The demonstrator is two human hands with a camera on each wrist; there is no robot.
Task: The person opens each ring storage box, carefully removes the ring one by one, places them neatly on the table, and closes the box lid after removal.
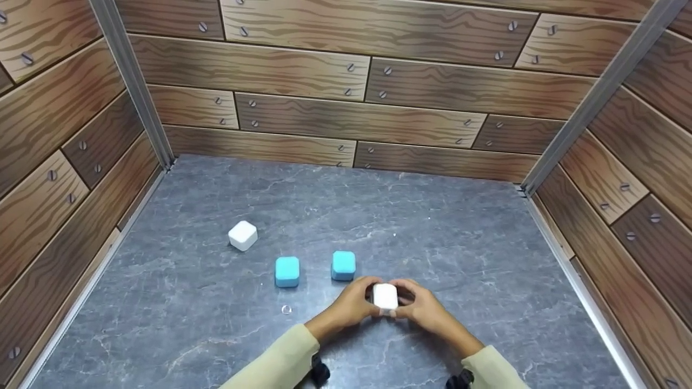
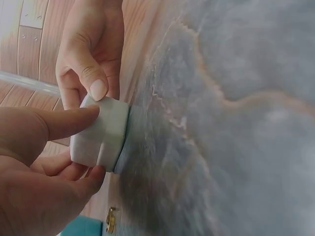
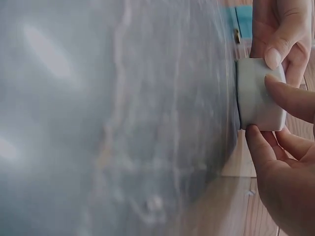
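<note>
Relative to the front block (image 1: 385, 295), a ring (image 1: 286, 313) lies left and three other blocks (image 1: 287, 272) stand behind-left.

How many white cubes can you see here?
2. One white cube is gripped by the left hand and right hand; another white cube sits farther back, left of the leftmost blue cube.
</note>
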